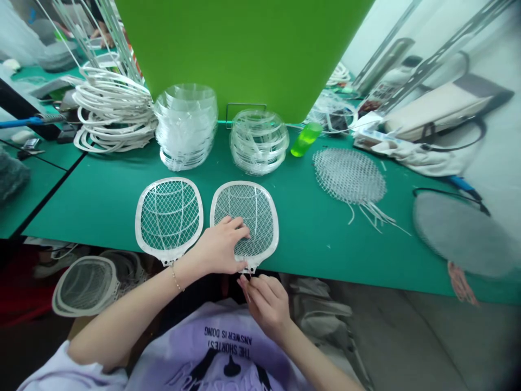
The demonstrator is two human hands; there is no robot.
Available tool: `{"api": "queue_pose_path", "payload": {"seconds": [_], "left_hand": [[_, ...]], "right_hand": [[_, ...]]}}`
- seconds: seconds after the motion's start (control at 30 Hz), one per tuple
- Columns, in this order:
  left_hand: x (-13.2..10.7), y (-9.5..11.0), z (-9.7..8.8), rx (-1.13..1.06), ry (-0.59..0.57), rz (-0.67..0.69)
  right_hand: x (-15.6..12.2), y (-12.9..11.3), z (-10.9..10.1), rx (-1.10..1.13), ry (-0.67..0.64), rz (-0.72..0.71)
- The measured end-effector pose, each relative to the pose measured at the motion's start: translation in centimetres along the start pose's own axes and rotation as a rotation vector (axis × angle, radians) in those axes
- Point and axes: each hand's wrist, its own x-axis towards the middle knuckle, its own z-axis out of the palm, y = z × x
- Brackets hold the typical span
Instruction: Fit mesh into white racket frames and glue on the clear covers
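Head view, left hand [222,247] lay flat and open on the mesh frame [262,209], right hand [266,301] pinched narrow at its bottom tab, second frame [169,217] just beside, green table [101,201].

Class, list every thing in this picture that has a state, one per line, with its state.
left hand: open, pressing flat on the right frame.
right hand: fingertips pinched on the right frame's bottom tab.
right frame: lying flat, tab at the table edge.
left frame: lying flat, untouched.
green bottle: lying on its side.
clear shells: stacked in two piles.
loose mesh: lying flat, strands trailing.
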Motion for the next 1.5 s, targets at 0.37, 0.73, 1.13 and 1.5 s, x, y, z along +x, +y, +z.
{"api": "queue_pose_path", "payload": {"seconds": [0.37,0.73,1.13,1.5], "left_hand": [[0.4,0.6,-0.7,0.026,-0.059,-0.014],[0.7,0.7,-0.5,0.05,-0.067,-0.023],[0.8,0.5,-0.1,0.052,-0.049,-0.011],[0.6,0.4,-0.4,0.044,-0.032,0.009]], "right_hand": [[1.0,1.4,-1.2,0.128,-0.172,-0.084],[0.2,1.8,-1.7,0.078,-0.19,-0.154],[3.6,1.5,-3.1,0.182,-0.485,-0.032],[6.3,3.0,-3.0,0.416,-0.692,0.04]]}}
